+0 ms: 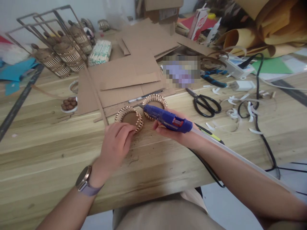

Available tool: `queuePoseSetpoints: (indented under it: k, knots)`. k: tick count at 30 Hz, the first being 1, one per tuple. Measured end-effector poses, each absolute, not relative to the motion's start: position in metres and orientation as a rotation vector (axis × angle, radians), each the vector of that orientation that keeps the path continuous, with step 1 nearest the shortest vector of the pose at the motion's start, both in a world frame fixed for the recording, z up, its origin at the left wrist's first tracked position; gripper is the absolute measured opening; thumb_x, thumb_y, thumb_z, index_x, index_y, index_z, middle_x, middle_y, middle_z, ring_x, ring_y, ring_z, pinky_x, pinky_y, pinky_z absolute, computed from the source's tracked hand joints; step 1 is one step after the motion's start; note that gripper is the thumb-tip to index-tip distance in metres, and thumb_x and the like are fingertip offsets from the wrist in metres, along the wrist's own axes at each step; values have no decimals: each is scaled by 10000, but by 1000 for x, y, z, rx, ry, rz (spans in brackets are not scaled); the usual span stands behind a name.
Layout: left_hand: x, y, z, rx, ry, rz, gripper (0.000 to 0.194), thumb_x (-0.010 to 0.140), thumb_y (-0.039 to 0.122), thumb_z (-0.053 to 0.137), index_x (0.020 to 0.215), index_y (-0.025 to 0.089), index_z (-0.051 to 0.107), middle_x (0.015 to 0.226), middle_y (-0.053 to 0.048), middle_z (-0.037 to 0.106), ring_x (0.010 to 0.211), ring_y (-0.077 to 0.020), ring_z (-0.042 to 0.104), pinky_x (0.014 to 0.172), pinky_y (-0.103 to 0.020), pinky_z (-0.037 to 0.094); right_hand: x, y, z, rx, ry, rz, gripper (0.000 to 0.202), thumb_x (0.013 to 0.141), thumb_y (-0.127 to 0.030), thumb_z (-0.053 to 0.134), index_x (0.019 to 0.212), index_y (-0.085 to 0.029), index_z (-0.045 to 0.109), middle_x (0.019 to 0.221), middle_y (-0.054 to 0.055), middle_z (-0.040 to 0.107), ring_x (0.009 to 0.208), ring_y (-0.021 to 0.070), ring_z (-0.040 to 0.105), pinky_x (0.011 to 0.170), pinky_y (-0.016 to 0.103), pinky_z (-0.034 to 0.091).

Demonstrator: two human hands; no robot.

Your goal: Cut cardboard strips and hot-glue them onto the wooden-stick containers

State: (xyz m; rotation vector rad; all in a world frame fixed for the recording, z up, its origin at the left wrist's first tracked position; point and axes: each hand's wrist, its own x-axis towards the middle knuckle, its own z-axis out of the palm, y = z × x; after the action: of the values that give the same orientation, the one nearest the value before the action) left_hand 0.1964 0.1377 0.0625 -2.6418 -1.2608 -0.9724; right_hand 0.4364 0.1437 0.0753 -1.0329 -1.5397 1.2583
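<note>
In the head view my right hand (170, 127) is closed round a blue hot glue gun (165, 117) with a long white glue stick running out of its back along my forearm. The gun's nozzle points left, over the gap between two small rings of short wooden sticks. My left hand (118, 137) has its fingers pinched on the near edge of the left stick ring (127, 112), which has a brown base inside. Partly behind the glue gun stands the right stick ring (158, 97).
Black-handled scissors (207, 103), blue pliers (214, 78) and white scraps lie right, with a black cable (262, 137). Cardboard sheets (129, 72) cover the middle back. Finished stick baskets (69, 56) with tall handles stand back left, near a bowl of brown nuts (69, 104).
</note>
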Motion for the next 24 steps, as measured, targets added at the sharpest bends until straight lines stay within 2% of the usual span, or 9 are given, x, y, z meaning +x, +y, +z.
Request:
queuePoseSetpoints:
  k: [5,10,19,24]
  knots:
    - [195,138,67,-2596,-1311,-991,60,969,174,590,1002,218,613,913,-24,719,862,-212,681,779,-367,504,437,142,73,-1056,-1565,1281,138,791,-266,739,830,-253,607,829,-6,748,701,175,688,648,314,548]
    - [192,137,73,-2574,-1447,-1006,170,965,198,606,1130,220,645,925,-25,736,843,-208,690,771,-367,506,435,140,70,-1053,-1499,1333,178,776,-313,758,820,-263,592,820,-9,745,668,164,674,604,304,540]
    - [185,139,69,-2558,-1294,-892,165,972,158,567,1039,220,704,877,-25,718,799,-193,668,739,-360,471,433,140,70,-1111,-1518,1344,196,747,-367,743,806,-263,587,817,-8,724,713,176,678,676,330,553]
    - [185,140,66,-2602,-1318,-792,199,989,153,518,980,179,715,879,-54,718,821,-215,663,752,-368,475,435,140,80,-1210,-1545,1391,239,725,-412,738,817,-251,587,840,-6,730,766,180,682,720,320,544]
